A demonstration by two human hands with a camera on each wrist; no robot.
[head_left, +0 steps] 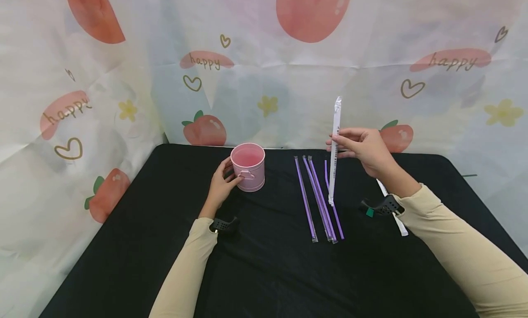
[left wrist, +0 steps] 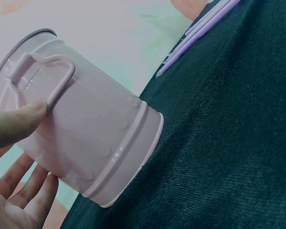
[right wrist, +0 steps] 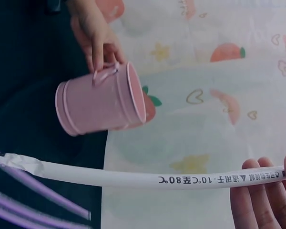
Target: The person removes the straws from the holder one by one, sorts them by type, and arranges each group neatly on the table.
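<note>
A small pink metal bucket (head_left: 251, 178) with a side handle stands upright on the black table, its inside looking bare pink. My left hand (head_left: 221, 186) holds it from the left: the thumb (left wrist: 26, 119) presses by the handle and the other fingers (left wrist: 33, 191) reach around the far side. Between thumb and fingers, my right hand (head_left: 365, 150) pinches a straw in a white paper wrapper (head_left: 337, 114). Printed text runs along this wrapper (right wrist: 133, 180). The straw is held nearly upright, its lower end overlapping the purple straws (head_left: 318, 196) in the head view.
Several purple straws lie lengthwise right of the bucket, some in clear wrappers. Another white-wrapped straw (head_left: 400, 225) lies partly hidden under my right wrist. Dark bands (head_left: 224, 224) circle both wrists. A printed curtain (head_left: 247, 93) hangs behind the black tablecloth (head_left: 264, 272).
</note>
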